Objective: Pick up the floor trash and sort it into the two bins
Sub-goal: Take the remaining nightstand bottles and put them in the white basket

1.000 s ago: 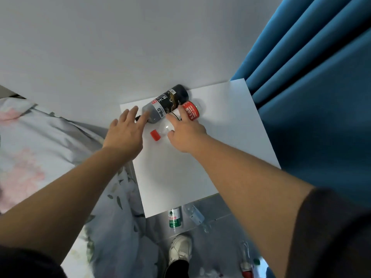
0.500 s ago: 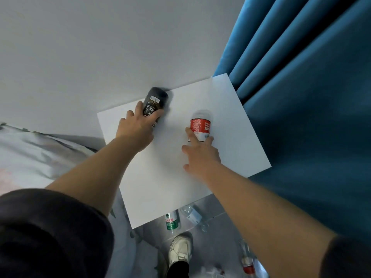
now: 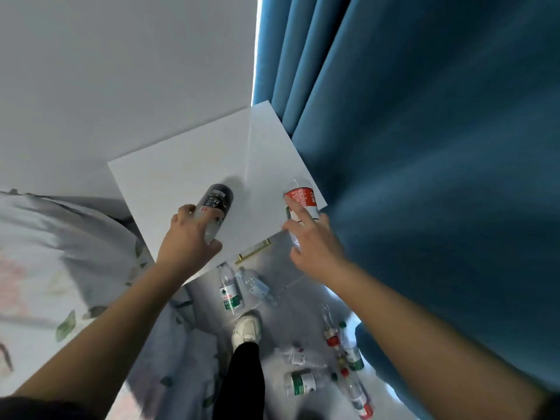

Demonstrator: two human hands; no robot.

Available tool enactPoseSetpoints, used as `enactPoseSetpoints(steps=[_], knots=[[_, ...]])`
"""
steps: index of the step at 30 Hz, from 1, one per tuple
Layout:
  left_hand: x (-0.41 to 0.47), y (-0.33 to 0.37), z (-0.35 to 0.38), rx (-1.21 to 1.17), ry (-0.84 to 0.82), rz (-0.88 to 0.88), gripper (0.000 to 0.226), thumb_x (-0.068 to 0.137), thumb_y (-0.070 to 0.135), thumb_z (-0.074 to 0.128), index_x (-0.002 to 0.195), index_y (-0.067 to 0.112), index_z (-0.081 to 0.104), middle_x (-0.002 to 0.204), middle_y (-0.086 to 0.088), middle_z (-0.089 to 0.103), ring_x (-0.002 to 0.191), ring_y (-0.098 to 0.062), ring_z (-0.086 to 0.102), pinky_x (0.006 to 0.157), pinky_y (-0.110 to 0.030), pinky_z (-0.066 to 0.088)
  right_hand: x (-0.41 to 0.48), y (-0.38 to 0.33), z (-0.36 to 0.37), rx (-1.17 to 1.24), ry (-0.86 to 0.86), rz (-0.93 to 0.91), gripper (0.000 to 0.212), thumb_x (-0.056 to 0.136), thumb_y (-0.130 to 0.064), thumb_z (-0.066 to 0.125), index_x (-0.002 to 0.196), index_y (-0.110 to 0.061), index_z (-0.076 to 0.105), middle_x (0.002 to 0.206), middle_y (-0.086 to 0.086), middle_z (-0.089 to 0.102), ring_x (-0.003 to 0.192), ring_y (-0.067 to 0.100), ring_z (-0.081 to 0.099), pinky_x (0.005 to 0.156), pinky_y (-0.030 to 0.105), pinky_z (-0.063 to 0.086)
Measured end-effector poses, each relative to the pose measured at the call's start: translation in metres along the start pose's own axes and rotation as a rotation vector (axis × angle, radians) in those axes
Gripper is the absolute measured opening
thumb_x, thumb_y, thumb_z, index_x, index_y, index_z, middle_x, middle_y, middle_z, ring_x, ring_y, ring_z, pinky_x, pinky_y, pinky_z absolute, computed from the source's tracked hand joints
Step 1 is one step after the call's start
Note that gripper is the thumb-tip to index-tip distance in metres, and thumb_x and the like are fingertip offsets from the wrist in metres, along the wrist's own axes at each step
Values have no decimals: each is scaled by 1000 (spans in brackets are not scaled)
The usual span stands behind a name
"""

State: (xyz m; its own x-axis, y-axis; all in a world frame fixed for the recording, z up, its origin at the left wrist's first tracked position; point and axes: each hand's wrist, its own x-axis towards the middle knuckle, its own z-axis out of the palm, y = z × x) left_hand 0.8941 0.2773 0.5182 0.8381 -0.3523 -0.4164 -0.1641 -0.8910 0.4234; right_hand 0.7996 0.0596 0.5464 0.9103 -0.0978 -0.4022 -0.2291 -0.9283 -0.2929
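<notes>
My left hand (image 3: 189, 237) grips a dark bottle with a black label (image 3: 217, 201), held over the front part of a white cabinet top (image 3: 181, 165). My right hand (image 3: 312, 241) holds a clear bottle with a red label (image 3: 301, 197) at the cabinet's right front corner, fingers spread along it. Below on the grey floor lie several plastic bottles: a green-label bottle (image 3: 230, 294), a clear crushed bottle (image 3: 256, 286), and a cluster of green- and red-capped bottles (image 3: 345, 359). No bin is in view.
A blue curtain (image 3: 424, 177) hangs close on the right. A floral bed cover (image 3: 60, 268) fills the left. The cabinet's brass handle (image 3: 253, 250) faces me. My white shoe (image 3: 247, 328) stands on the floor among the bottles. A white wall is behind.
Both hands have drawn back toward the cabinet's front edge with their bottles, spreading apart. The view has tilted down, showing more of the floor and its bottles.
</notes>
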Motion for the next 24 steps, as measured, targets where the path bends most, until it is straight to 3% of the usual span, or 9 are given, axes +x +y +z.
enactPoseSetpoints(steps=[5, 10, 13, 18, 22, 24], knots=[[-92, 71, -15, -127, 34, 132, 54, 72, 14, 69, 122, 28, 55, 128, -18, 45, 108, -40, 50, 87, -43, 45, -118, 17, -49, 95, 126, 87, 50, 77, -6, 60, 121, -31, 56, 159, -11, -2, 109, 31, 41, 81, 43, 51], [-174, 146, -26, -260, 71, 290, 51, 69, 11, 68, 115, 30, 59, 121, -9, 52, 86, -28, 55, 75, -30, 42, -243, 29, -86, 256, 252, 219, 56, 81, -9, 61, 131, -32, 53, 161, -4, 0, 124, 31, 41, 95, 39, 46], [-228, 196, -29, -325, 78, 418, 50, 71, 7, 69, 116, 27, 60, 119, -7, 55, 82, -21, 53, 74, -25, 37, -315, 34, -100, 400, 374, 317, 59, 79, -9, 59, 131, -36, 51, 158, -13, 1, 129, 24, 38, 98, 39, 46], [-327, 263, -25, -421, 72, 606, 50, 74, 6, 67, 116, 33, 59, 121, 0, 54, 88, -14, 55, 71, -12, 38, -435, 37, -109, 581, 695, 367, 62, 77, -6, 62, 128, -39, 53, 155, -18, 8, 131, 6, 37, 103, 25, 41], [-409, 302, -8, -475, 77, 758, 54, 73, 4, 68, 114, 37, 60, 118, 4, 56, 88, -12, 56, 75, -13, 41, -535, 43, -109, 597, 869, 350, 62, 78, -7, 63, 128, -41, 53, 156, -19, 7, 131, -6, 30, 104, 21, 38], [-449, 319, 2, -514, 73, 823, 54, 71, 1, 68, 113, 35, 61, 117, 4, 57, 88, -6, 54, 75, -2, 37, -584, 44, -108, 583, 944, 336, 62, 78, -6, 63, 128, -41, 53, 156, -19, 8, 132, -10, 27, 104, 15, 34]])
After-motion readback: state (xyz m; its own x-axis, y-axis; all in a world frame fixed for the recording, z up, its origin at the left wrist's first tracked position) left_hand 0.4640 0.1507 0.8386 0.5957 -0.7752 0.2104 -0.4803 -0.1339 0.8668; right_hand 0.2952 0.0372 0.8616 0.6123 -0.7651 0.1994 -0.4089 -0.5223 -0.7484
